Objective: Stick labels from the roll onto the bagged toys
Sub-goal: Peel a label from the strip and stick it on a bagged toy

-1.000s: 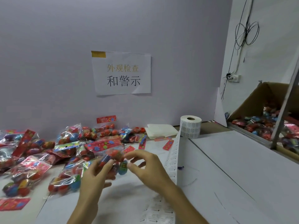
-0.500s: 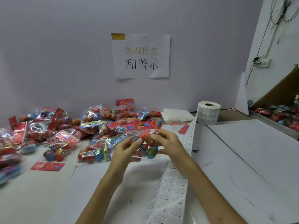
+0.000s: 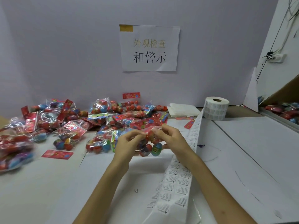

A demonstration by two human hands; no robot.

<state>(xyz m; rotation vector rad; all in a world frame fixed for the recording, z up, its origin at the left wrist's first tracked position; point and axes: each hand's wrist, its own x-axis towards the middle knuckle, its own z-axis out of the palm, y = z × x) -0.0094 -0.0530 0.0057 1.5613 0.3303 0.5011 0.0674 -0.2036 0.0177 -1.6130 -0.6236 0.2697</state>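
Your left hand and right hand are close together above the middle of the table. Both grip one clear bag of egg-shaped toys. Your left thumb and fingers pinch the bag's upper left edge. Your right thumb and fingers pinch its upper right edge, and the lower right fingers curl against its side. The bag hangs between your hands, lifted off the table, with a red egg and a green egg at its bottom. Whether a label is already on it cannot be told.

A long strip of white printed labels runs from the near edge of the table, under your right forearm, to the roll. The roll stands on end near the back edge, right of centre. Just left of the roll lies a folded white sheet.

A pile of bagged toys, mostly red and blue, spreads behind your hands and across to the left edge of the table. A loose red card lies flat to the left of your left forearm. Another small card lies between the pile and the strip.

On the back wall hangs a paper sign with Chinese characters. At the table's right edge, a cardboard box holds more bagged toys.
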